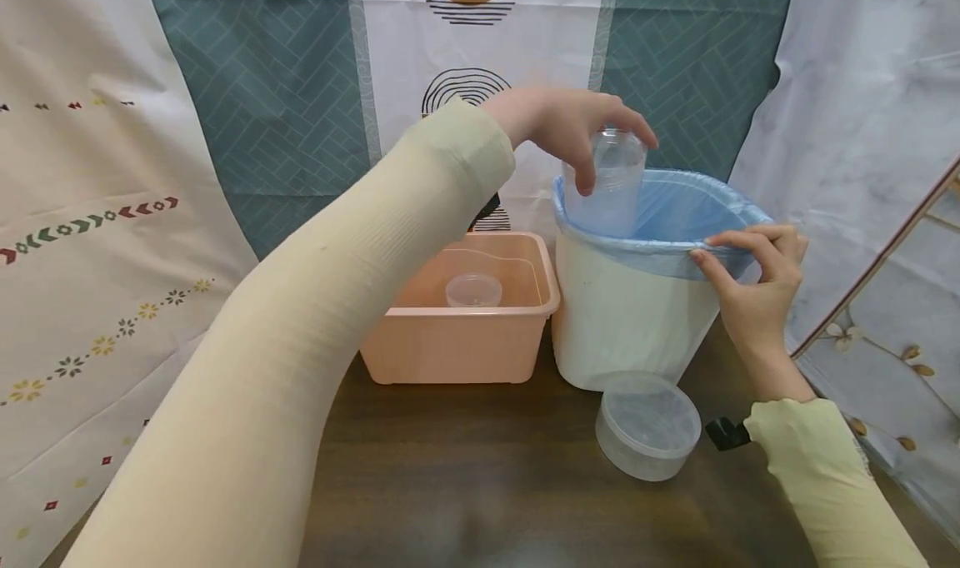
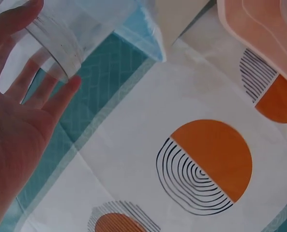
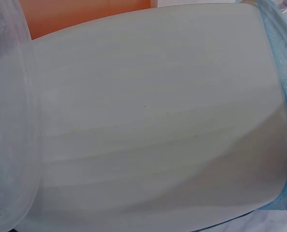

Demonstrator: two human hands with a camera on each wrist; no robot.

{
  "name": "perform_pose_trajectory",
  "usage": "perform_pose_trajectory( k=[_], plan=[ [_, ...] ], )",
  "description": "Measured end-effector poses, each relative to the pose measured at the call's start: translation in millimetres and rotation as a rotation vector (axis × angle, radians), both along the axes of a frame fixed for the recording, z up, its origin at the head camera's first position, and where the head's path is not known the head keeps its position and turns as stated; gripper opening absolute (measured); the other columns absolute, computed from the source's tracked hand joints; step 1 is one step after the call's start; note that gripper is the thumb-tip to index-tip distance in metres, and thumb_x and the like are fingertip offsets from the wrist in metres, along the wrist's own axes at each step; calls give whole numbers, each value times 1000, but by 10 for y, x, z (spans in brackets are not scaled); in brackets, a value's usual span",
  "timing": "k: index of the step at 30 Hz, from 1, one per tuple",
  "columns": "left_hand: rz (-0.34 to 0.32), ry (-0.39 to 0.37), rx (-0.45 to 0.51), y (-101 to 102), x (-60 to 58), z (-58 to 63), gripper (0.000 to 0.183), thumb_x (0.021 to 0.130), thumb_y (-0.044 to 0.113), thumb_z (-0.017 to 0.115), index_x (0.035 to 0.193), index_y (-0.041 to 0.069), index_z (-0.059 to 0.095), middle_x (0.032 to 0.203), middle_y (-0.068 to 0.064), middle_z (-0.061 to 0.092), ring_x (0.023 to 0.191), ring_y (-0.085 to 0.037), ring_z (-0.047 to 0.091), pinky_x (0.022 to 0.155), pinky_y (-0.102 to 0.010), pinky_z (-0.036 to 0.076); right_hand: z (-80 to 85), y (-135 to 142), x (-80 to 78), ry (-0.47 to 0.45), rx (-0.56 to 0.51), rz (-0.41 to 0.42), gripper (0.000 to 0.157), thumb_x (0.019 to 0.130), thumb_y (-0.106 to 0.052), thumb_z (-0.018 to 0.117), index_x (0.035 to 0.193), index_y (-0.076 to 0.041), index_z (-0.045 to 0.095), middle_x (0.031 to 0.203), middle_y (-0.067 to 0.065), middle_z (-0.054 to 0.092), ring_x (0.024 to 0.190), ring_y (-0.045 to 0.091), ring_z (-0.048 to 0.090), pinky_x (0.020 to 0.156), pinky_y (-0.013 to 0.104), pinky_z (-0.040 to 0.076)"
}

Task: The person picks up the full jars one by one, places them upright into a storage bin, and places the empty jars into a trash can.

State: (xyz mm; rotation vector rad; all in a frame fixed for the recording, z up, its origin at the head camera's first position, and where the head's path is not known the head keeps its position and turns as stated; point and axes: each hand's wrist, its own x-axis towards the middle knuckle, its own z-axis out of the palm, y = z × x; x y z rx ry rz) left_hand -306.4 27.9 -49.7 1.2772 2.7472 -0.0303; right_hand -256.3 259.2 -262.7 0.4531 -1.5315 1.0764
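Note:
My left hand [image 1: 564, 132] holds a clear plastic tub [image 1: 617, 186] from above, with thumb and fingers spread around its end. The tub's lower part dips inside the near left rim of a white trash bin [image 1: 630, 318], which is lined with a blue bag [image 1: 682, 206]. In the left wrist view the fingers wrap the ridged end of the tub [image 2: 61, 41]. At the bin's right front rim, my right hand [image 1: 761, 289] pinches the folded bag edge, thumb outside. Only a sliver of that hand shows in the right wrist view, beside the bin's wall [image 3: 158, 106].
A round clear tub with a frosted top [image 1: 648, 426] stands on the dark table [image 1: 465, 485] before the bin. Left of the bin, a pink basin [image 1: 457, 347] holds another round clear piece [image 1: 474, 290]. Patterned cloth [image 1: 300, 118] hangs behind.

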Motion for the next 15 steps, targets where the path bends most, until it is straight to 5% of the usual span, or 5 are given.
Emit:
perform_pose_trajectory(
  k=[15],
  plan=[
    [-7, -73, 11, 45, -137, -257, 80, 85, 17, 74, 149, 45, 35, 165, 8, 18, 150, -18, 20, 114, -39, 41, -5, -3, 5, -12, 7, -19, 37, 77, -20, 85, 88, 12, 69, 92, -28, 50, 100, -1, 38, 97, 25, 24]
  ],
)
